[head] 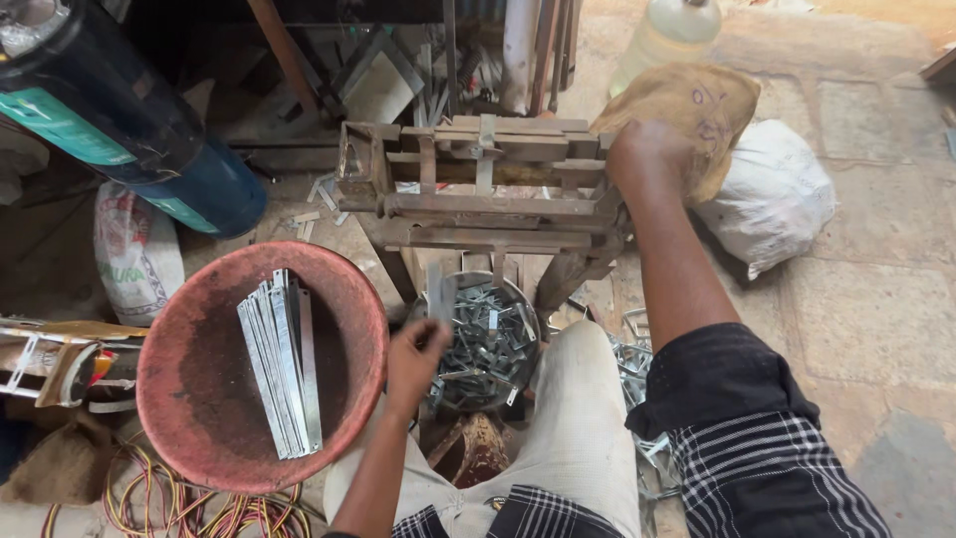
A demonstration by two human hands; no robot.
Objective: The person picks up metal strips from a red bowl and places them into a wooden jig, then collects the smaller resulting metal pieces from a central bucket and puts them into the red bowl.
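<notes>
Seen from the head camera, the left hand [413, 357] is closed in a pinch around the lower end of a flat, grey metal strip [435, 292], which stands nearly upright just under the frame of a rusty iron press [478, 189]. The press is a squat, boxy thing of welded bars and plates, brown with rust and worn smooth on its edges. The right hand [647, 154] is curled shut over the press's right-hand end, where a coarse tan burlap sack [687, 105] lies bunched against it; what the fingers grip beneath is hidden. Directly below the strip sits a round metal bowl [528, 304] heaped with small bent grey metal pieces [483, 349], shiny and tangled, and more of them spill on the stone floor by the right knee. To the left, a wide, round, reddish basin [189, 389] with a dusty, scuffed inside holds a neat stack of long flat metal strips [281, 364], laid side by side. Beyond it lie a dark blue cylinder [129, 130], a printed woven sack [137, 254] and coils of red and yellow wire [169, 503]. A lumpy white bag [772, 194] rests on the stone to the right.
</notes>
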